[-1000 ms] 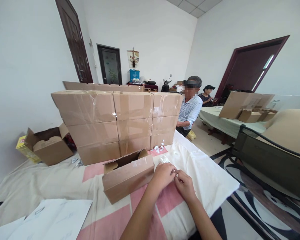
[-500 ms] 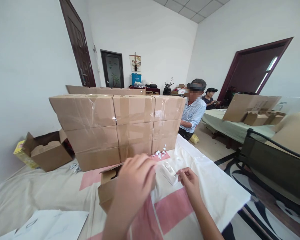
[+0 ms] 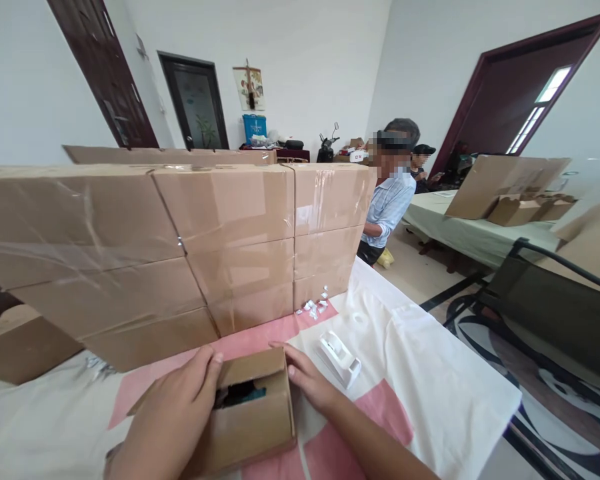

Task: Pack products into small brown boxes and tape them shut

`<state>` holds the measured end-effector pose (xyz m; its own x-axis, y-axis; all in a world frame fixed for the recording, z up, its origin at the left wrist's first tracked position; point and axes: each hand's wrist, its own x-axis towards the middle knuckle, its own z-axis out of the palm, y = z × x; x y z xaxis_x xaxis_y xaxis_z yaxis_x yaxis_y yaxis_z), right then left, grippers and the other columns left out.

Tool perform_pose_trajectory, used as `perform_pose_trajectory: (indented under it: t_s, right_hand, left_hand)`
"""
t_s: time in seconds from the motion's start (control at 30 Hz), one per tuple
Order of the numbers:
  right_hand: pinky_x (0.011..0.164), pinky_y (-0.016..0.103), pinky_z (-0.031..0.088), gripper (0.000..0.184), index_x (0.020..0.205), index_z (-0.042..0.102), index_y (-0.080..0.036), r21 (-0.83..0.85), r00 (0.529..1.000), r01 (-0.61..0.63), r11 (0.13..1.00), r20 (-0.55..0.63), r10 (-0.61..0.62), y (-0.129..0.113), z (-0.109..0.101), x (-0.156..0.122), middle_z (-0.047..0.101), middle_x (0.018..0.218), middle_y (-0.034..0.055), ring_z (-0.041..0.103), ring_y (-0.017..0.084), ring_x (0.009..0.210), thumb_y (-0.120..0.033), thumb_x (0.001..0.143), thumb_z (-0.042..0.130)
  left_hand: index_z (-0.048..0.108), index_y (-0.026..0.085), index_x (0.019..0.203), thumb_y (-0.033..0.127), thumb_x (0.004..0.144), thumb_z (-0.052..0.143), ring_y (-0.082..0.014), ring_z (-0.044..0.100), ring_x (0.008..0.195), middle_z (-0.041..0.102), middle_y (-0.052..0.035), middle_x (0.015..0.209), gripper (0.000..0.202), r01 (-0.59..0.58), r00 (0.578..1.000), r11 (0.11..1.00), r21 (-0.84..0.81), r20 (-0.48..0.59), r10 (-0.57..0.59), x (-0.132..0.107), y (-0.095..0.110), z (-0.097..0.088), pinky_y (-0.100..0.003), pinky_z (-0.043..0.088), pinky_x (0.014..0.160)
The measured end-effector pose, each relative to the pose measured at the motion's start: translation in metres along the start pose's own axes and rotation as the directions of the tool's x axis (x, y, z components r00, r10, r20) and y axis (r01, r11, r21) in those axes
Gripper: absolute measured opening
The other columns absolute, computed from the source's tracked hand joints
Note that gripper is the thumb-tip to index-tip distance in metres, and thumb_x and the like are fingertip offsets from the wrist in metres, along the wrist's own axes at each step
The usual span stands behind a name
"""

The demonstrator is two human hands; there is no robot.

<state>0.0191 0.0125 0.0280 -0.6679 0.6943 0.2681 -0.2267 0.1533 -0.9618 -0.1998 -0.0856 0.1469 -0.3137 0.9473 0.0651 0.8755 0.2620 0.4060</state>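
A small brown cardboard box [image 3: 255, 430] stands on the cloth in front of me. Its top has a gap, through which dark and teal contents show. My left hand [image 3: 180, 397] grips the left side of the box, its thumb lying along the top and most fingers hidden. At the right rear corner, my right hand [image 3: 307, 377] holds the edge with bent fingers. Just right of that hand is a white tape dispenser [image 3: 339, 359], touched by neither hand.
Stacked taped cartons [image 3: 235, 247] form a wall behind the box. Small silvery scraps [image 3: 314, 308] and a tape ring [image 3: 359, 318] lie on the cloth [image 3: 420, 373]. An open carton [image 3: 25, 347] is at left. A person [image 3: 387, 200] sits beyond the stack; a chair [image 3: 555, 300] stands right.
My right hand has left the tape dispenser and gone left to the box. My left hand has come down onto the box's left side. The view has shifted closer to the cartons.
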Motion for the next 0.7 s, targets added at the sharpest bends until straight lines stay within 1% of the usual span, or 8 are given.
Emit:
perform_pose_trajectory:
  t_s: [0.07, 0.13, 0.23, 0.3, 0.4, 0.5, 0.6, 0.7]
  right_hand:
    - [0.118, 0.045, 0.035, 0.068, 0.144, 0.058, -0.029, 0.003, 1.000, -0.028, 1.000, 0.004, 0.028, -0.002, 0.000, -0.002, 0.060, 0.145, 0.0087, 0.053, 0.031, 0.135, -0.073, 0.091, 0.054]
    - [0.117, 0.046, 0.035, 0.070, 0.145, 0.056, -0.029, 0.008, 0.998, -0.056, 0.998, -0.016, 0.056, 0.000, -0.001, -0.003, 0.060, 0.144, 0.0091, 0.052, 0.031, 0.135, -0.073, 0.092, 0.052]
    - [0.115, 0.047, 0.037, 0.072, 0.148, 0.052, -0.028, -0.021, 0.995, -0.049, 0.999, -0.082, 0.048, 0.007, 0.001, -0.005, 0.059, 0.144, 0.0110, 0.054, 0.032, 0.132, -0.073, 0.092, 0.052]
    - [0.116, 0.048, 0.036, 0.077, 0.151, 0.048, -0.027, -0.036, 0.993, 0.009, 0.999, -0.116, -0.013, 0.009, 0.003, -0.009, 0.055, 0.147, 0.0122, 0.052, 0.033, 0.134, -0.075, 0.090, 0.052]
    - [0.120, 0.048, 0.031, 0.089, 0.156, 0.039, -0.028, -0.025, 0.984, 0.100, 0.995, -0.148, -0.103, 0.002, 0.006, -0.016, 0.043, 0.156, 0.0117, 0.041, 0.036, 0.143, -0.082, 0.086, 0.047]
    - [0.124, 0.051, 0.024, 0.089, 0.157, 0.036, -0.030, -0.100, 0.958, 0.203, 0.974, -0.188, -0.219, -0.005, 0.009, -0.020, 0.035, 0.161, 0.0106, 0.031, 0.038, 0.149, -0.084, 0.087, 0.042]
    - [0.122, 0.055, 0.024, 0.081, 0.152, 0.043, -0.034, -0.205, 0.903, 0.343, 0.917, -0.197, -0.382, -0.003, 0.009, -0.019, 0.036, 0.158, 0.0110, 0.031, 0.040, 0.149, -0.083, 0.088, 0.041]
    - [0.118, 0.058, 0.030, 0.080, 0.147, 0.049, -0.034, -0.229, 0.891, 0.369, 0.901, -0.187, -0.413, 0.000, 0.008, -0.018, 0.038, 0.154, 0.0126, 0.037, 0.041, 0.143, -0.085, 0.086, 0.040]
  left_hand:
    - [0.062, 0.024, 0.100, 0.038, 0.094, 0.026, -0.0304, 0.068, 0.090, 0.073, -0.0112, 0.108, 0.039, -0.069, 0.997, 0.988, 0.139, 0.056, 0.062, 0.006, 0.002, 0.002, -0.040, 0.048, 0.080]
    - [0.063, 0.024, 0.101, 0.032, 0.092, 0.030, -0.0288, 0.068, 0.088, 0.072, -0.0119, 0.112, 0.036, -0.130, 0.991, 0.966, 0.225, 0.070, 0.117, 0.008, 0.004, 0.002, -0.037, 0.048, 0.076]
    - [0.063, 0.024, 0.102, 0.028, 0.090, 0.036, -0.0253, 0.068, 0.082, 0.072, -0.0102, 0.106, 0.030, -0.115, 0.993, 0.958, 0.262, 0.057, 0.104, 0.007, 0.013, 0.000, -0.033, 0.047, 0.073]
    - [0.062, 0.024, 0.100, 0.028, 0.091, 0.039, -0.0248, 0.068, 0.079, 0.072, -0.0086, 0.099, 0.025, -0.080, 0.995, 0.962, 0.262, 0.071, 0.063, 0.007, 0.025, 0.000, -0.032, 0.046, 0.075]
    - [0.061, 0.023, 0.098, 0.028, 0.092, 0.042, -0.0270, 0.068, 0.084, 0.071, -0.0079, 0.089, 0.021, -0.055, 0.997, 0.956, 0.289, 0.070, 0.036, 0.007, 0.048, 0.005, -0.035, 0.046, 0.081]
    - [0.065, 0.022, 0.104, 0.019, 0.091, 0.043, -0.0290, 0.068, 0.093, 0.071, -0.0108, 0.102, 0.026, -0.120, 0.991, 0.902, 0.415, 0.105, 0.083, 0.008, 0.064, 0.013, -0.039, 0.044, 0.086]
    - [0.067, 0.026, 0.109, 0.015, 0.093, 0.042, -0.0298, 0.068, 0.094, 0.070, -0.0103, 0.114, 0.032, -0.145, 0.987, 0.861, 0.488, 0.128, 0.094, 0.009, 0.065, 0.021, -0.041, 0.042, 0.085]
    - [0.064, 0.024, 0.103, 0.027, 0.099, 0.042, -0.0288, 0.069, 0.088, 0.073, -0.0079, 0.105, 0.022, -0.051, 0.999, 0.941, 0.333, 0.033, 0.043, 0.011, 0.058, 0.024, -0.037, 0.041, 0.081]
